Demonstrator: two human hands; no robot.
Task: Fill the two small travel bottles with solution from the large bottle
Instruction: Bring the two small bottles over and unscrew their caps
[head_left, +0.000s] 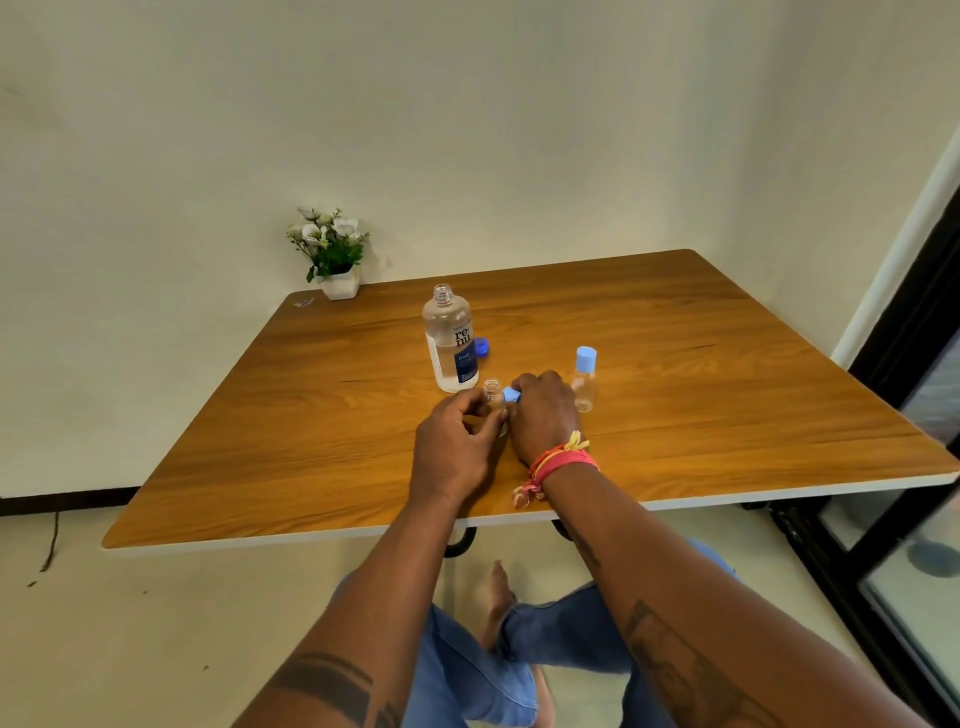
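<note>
Hidden: the open small bottle shows only its neck; its body sits behind the left hand.
Hard to tell: whether it holds liquid.
Left hand: fingers curled around that bottle on the table.
Right hand: knuckles up, pinching a light blue cap just beside the neck.
Capped small bottle: upright, right of the hands.
Large bottle: uncapped, behind the hands, blue lid beside it.

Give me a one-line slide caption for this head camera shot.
Left hand holds an uncapped travel bottle; right hand holds its blue cap.
</note>
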